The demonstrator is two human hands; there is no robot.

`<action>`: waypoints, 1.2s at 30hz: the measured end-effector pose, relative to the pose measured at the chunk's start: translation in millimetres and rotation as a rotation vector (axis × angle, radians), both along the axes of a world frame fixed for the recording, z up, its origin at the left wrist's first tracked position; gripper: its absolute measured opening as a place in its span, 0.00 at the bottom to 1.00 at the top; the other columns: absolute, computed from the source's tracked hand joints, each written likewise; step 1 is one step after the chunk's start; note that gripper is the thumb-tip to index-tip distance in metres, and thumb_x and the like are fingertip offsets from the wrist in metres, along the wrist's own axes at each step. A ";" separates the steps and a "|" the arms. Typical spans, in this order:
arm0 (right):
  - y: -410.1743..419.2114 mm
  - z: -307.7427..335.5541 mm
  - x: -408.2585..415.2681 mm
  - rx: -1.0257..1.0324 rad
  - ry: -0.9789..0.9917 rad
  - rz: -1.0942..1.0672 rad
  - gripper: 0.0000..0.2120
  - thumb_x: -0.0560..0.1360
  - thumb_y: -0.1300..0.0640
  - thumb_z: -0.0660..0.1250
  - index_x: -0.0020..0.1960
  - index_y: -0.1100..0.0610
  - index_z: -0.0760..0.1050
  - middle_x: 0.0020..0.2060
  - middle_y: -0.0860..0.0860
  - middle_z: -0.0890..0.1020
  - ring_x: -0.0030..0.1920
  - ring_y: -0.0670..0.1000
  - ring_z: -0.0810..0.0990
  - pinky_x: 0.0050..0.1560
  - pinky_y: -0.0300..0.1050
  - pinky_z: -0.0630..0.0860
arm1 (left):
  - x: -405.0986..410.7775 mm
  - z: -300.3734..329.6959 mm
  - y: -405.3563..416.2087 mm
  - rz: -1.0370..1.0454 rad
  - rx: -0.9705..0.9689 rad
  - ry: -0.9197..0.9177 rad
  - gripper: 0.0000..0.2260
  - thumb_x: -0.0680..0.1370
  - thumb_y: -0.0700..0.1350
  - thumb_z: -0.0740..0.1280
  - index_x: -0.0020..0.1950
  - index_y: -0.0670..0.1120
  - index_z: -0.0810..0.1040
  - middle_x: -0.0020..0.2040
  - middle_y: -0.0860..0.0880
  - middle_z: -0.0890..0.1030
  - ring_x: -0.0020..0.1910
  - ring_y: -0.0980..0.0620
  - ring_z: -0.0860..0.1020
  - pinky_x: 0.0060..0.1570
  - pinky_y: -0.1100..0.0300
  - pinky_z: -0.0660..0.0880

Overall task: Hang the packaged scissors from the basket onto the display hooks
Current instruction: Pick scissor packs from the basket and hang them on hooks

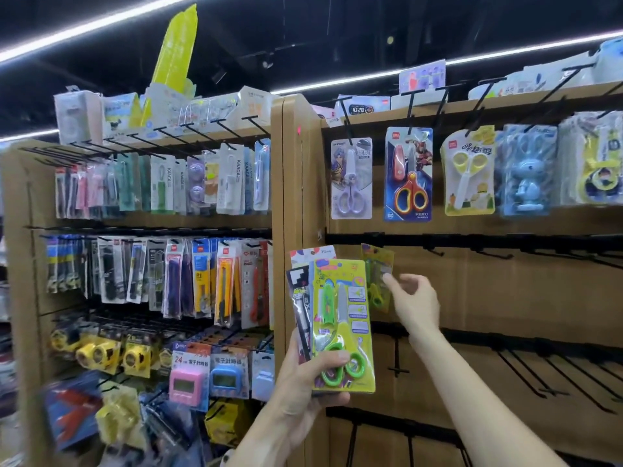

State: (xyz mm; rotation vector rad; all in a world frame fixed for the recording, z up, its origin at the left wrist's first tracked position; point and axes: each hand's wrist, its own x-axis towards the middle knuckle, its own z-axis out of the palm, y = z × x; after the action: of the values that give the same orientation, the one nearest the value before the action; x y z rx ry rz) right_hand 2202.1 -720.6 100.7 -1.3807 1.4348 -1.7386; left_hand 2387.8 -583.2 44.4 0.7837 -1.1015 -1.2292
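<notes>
The left hand grips a fanned stack of packaged scissors, thumb curled over the front yellow-green pack of green-handled scissors, held up at about 6 o'clock in the view. The right hand is released, fingers loosely spread, its fingertips just beside a small yellow scissors pack hanging on the middle hook rail. At 1 o'clock, the top row holds a purple scissors pack and a red-and-yellow scissors pack.
</notes>
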 end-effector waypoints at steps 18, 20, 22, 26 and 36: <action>91.7 -18.1 3.4 -0.026 -0.261 0.497 0.08 0.83 0.61 0.67 0.59 0.62 0.72 0.45 0.59 0.88 0.37 0.52 0.86 0.35 0.44 0.80 | -3.3 -1.9 0.3 0.051 0.106 0.045 0.29 0.68 0.56 0.78 0.68 0.53 0.77 0.53 0.46 0.89 0.45 0.43 0.88 0.31 0.54 0.80; 78.7 -13.9 2.4 -0.020 -0.301 0.444 0.09 0.82 0.60 0.68 0.60 0.62 0.73 0.46 0.58 0.88 0.40 0.53 0.87 0.40 0.49 0.83 | -0.8 -1.2 0.1 0.064 0.108 0.047 0.31 0.66 0.57 0.79 0.67 0.54 0.77 0.53 0.46 0.89 0.45 0.43 0.88 0.32 0.54 0.80; 63.3 -8.4 0.2 -0.017 -0.330 0.376 0.08 0.82 0.60 0.69 0.60 0.60 0.74 0.49 0.58 0.88 0.43 0.56 0.87 0.47 0.56 0.84 | 3.1 -2.7 -1.0 0.082 0.113 0.066 0.32 0.65 0.57 0.79 0.68 0.53 0.77 0.53 0.46 0.89 0.45 0.44 0.88 0.31 0.54 0.80; 39.2 2.6 -0.4 0.000 -0.327 0.296 0.07 0.83 0.58 0.68 0.59 0.56 0.73 0.51 0.57 0.87 0.46 0.56 0.88 0.43 0.53 0.84 | 10.9 -5.7 1.4 0.091 0.122 0.099 0.32 0.67 0.57 0.79 0.69 0.53 0.76 0.55 0.44 0.88 0.47 0.42 0.88 0.31 0.55 0.80; -6.0 5.2 17.7 0.044 -0.279 0.079 0.06 0.81 0.56 0.69 0.55 0.53 0.72 0.52 0.54 0.83 0.47 0.55 0.85 0.43 0.54 0.83 | 6.5 -0.1 5.7 0.056 0.097 0.055 0.30 0.67 0.58 0.78 0.68 0.55 0.77 0.55 0.45 0.88 0.51 0.42 0.88 0.30 0.55 0.80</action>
State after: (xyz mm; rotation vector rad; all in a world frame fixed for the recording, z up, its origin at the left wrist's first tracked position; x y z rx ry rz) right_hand 2219.8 -726.6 106.0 -1.1057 1.2418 -1.7575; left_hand 2394.4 -577.4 44.3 0.8446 -0.9746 -1.2568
